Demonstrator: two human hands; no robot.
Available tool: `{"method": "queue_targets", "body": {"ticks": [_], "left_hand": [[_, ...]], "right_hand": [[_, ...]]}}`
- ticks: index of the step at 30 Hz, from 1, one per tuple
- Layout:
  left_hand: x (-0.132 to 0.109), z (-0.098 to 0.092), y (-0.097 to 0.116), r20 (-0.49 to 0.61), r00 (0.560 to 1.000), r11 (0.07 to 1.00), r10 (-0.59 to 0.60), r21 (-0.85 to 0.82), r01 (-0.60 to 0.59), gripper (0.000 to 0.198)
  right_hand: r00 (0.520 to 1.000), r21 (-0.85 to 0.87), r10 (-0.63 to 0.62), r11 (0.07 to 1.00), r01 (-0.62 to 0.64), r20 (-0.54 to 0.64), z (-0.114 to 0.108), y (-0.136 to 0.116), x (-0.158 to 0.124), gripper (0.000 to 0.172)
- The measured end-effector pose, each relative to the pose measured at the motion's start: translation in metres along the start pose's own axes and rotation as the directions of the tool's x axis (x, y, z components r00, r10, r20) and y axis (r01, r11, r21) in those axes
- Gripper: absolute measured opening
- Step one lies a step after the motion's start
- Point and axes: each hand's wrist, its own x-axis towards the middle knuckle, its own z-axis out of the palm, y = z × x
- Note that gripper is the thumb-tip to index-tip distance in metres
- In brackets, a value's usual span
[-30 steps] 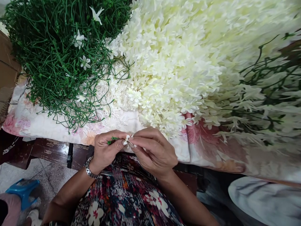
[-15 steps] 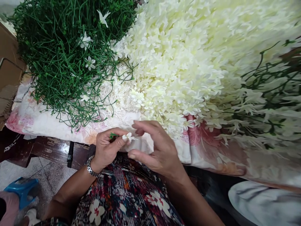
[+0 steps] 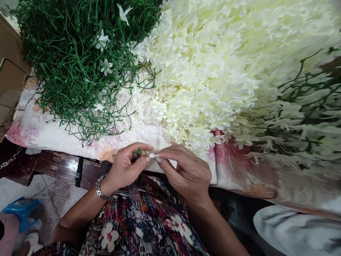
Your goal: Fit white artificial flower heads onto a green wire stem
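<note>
My left hand (image 3: 130, 166) is closed in a pinch on a small artificial flower piece. A bit of green stem (image 3: 138, 151) shows between its thumb and forefinger. At the fingertips sits a small white flower (image 3: 152, 155), mostly covered by the fingers. My right hand (image 3: 188, 170) pinches the same flower from the other side with thumb and forefinger. Beyond the left hand lies a big heap of green plastic stems (image 3: 74, 67), with a few white flowers on it. A large pile of cream-white fabric flowers (image 3: 202, 78) spreads beyond the right hand.
Thin white stamens (image 3: 142, 106) lie between the two heaps. A floral cloth (image 3: 64, 140) covers the work surface. Finished-looking stems with white flowers (image 3: 290, 110) lie at the right. A cardboard box (image 3: 12, 67) stands at the left edge, and a blue stool (image 3: 22, 211) is on the floor.
My right hand, apart from the flower with its fingers spread, has moved left and closed on it. My left hand keeps its pinch. The view has shifted slightly.
</note>
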Motion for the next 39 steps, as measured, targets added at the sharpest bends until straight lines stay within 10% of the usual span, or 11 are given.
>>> {"method": "queue_targets", "body": {"ticks": [9,28,39], "left_hand": [[-0.005,-0.004,0.000,-0.092,0.989,0.993,0.119,0.019,-0.118,0.010],[-0.004,-0.007,0.000,0.005,0.919,0.869,0.395,0.323,-0.375,0.017],[0.001,-0.007,-0.006,0.033,0.919,0.839,0.393,0.395,-0.373,0.015]], "right_hand": [[0.958,0.294,0.285,0.912,-0.285,0.042,-0.001,-0.001,-0.001,0.004],[0.993,-0.031,-0.080,0.996,0.083,0.087,-0.006,-0.017,0.008,0.015],[0.971,-0.203,-0.092,0.969,0.138,0.221,-0.012,-0.015,0.014,0.010]]}}
